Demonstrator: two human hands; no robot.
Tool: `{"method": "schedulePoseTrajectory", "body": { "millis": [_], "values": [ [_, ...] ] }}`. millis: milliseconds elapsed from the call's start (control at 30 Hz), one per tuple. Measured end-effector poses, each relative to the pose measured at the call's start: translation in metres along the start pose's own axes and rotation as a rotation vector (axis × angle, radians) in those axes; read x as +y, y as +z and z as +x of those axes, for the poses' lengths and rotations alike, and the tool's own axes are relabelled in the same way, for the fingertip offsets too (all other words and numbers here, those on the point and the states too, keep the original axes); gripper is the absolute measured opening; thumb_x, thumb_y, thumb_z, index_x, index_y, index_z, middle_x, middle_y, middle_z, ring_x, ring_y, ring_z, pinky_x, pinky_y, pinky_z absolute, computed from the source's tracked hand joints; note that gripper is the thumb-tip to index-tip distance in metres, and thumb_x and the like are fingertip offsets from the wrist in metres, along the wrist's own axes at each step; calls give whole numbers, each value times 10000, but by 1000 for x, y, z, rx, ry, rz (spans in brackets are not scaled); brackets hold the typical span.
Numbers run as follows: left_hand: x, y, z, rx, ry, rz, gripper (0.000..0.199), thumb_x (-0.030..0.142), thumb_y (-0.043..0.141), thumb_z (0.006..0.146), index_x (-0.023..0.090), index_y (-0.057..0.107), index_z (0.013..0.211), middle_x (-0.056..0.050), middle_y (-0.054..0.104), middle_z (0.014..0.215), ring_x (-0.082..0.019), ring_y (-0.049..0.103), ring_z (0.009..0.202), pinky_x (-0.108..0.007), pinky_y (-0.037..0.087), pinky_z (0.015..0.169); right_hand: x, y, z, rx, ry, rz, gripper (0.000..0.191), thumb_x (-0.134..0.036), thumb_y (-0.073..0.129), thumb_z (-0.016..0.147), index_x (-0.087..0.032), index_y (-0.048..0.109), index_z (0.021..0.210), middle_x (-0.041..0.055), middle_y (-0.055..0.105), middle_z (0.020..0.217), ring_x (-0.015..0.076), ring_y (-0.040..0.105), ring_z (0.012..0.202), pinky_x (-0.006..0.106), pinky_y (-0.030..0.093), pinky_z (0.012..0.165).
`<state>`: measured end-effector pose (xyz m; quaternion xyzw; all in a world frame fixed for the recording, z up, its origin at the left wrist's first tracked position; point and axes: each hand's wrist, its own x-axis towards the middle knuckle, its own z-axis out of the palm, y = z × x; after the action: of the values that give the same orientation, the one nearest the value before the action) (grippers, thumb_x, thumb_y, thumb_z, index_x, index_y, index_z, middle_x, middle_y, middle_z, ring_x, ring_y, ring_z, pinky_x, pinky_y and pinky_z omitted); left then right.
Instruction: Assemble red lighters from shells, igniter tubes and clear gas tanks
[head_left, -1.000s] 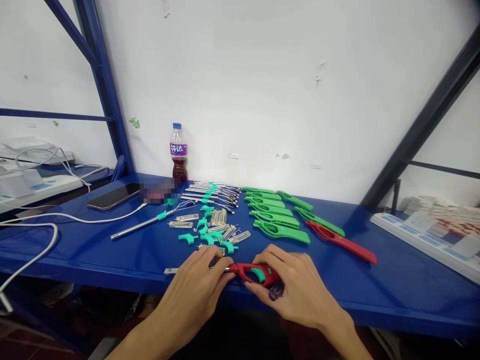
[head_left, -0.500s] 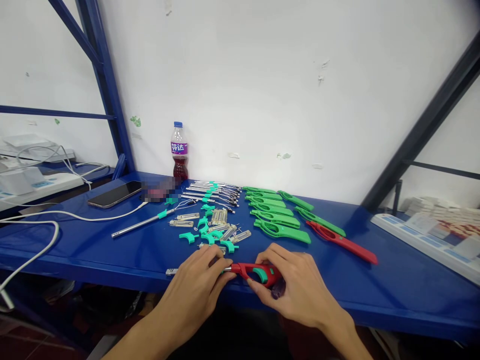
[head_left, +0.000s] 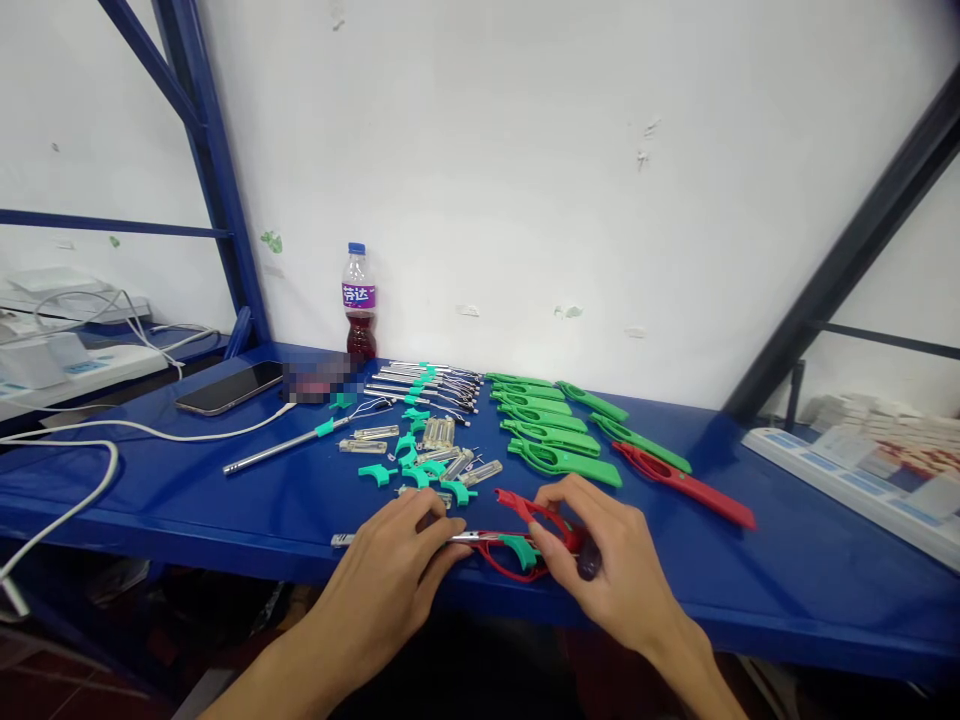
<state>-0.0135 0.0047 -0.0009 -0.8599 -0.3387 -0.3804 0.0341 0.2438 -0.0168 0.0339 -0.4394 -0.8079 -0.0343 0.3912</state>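
At the table's front edge lies an opened red stick lighter. My left hand is closed on its metal tube; the tube's slotted tip sticks out to the left. My right hand pinches the upper red half-shell, which is tilted up and apart from the lower red half-shell. Between the shells sits a teal trigger. A dark purple handle, perhaps a screwdriver's, rests in my right palm. What lies under my right fingers is hidden.
Behind my hands lie loose teal triggers, clear fuel tanks, metal tubes with wires, green half-shells and a red half-shell. A bottle, a phone and a white cable are at the left; a power strip is at the right.
My right hand has lifted the upper red half-shell off the lighter and tilted it up, baring the tube's end and the trigger. My left hand has stayed in place.
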Motion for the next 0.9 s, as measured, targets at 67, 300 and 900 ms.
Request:
{"method": "schedulePoseTrajectory", "body": {
  "millis": [67, 300, 900],
  "values": [
    [0, 0, 0, -2, -3, -5, 156, 248, 534, 1084, 235, 684, 1125, -39, 657, 979, -219, 658, 827, -356, 570, 720, 0, 1, 0, 36, 6, -10, 160, -388, 595, 1049, -241, 649, 1022, -18, 684, 866, 122, 626, 654, 254, 472, 635],
    [0, -1, -1, -19, -15, -12, 161, 242, 540, 1083, 233, 690, 1141, -38, 651, 993, -214, 656, 840, -351, 558, 717, 17, -4, -6, 138, 53, -104, 185, -429, 591, 1057, -258, 662, 1063, 0, 734, 952, 154, 705, 786, 266, 515, 704],
    [2, 0, 1, 5, 58, 112, 264, 217, 502, 1100, 212, 609, 1342, -68, 682, 1097, -257, 658, 966, -440, 540, 863, 50, -28, -24, 9, 146, -295, 271, -505, 569, 1059, -288, 730, 1046, 8, 768, 965, 190, 762, 784, 303, 528, 675]
  ]
}}
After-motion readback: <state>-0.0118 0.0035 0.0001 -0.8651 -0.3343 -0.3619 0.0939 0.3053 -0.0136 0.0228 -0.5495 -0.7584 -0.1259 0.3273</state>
